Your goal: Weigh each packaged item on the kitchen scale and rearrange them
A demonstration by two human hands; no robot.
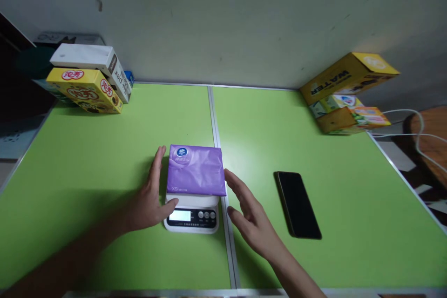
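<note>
A purple pack of tissues (pixel 196 171) lies flat on a white digital kitchen scale (pixel 192 228), covering most of its platform. The scale's small display is lit, but its reading is too faint to make out. My left hand (pixel 153 200) is beside the pack's left edge with fingers stretched upward and the thumb over the scale's left side. At the pack's right edge is my right hand (pixel 249 216), fingers apart and slightly curved, the index fingertip close to or touching the pack. Neither hand is gripping anything.
A black smartphone (pixel 298 205) lies right of my right hand. Yellow and white food boxes (pixel 87 88) stand at the back left of the green table (pixel 167 116). More cartons (pixel 349 79) are stacked at the back right, near white cables (pixel 421 123). A metal strip (pixel 213 116) divides the tabletop.
</note>
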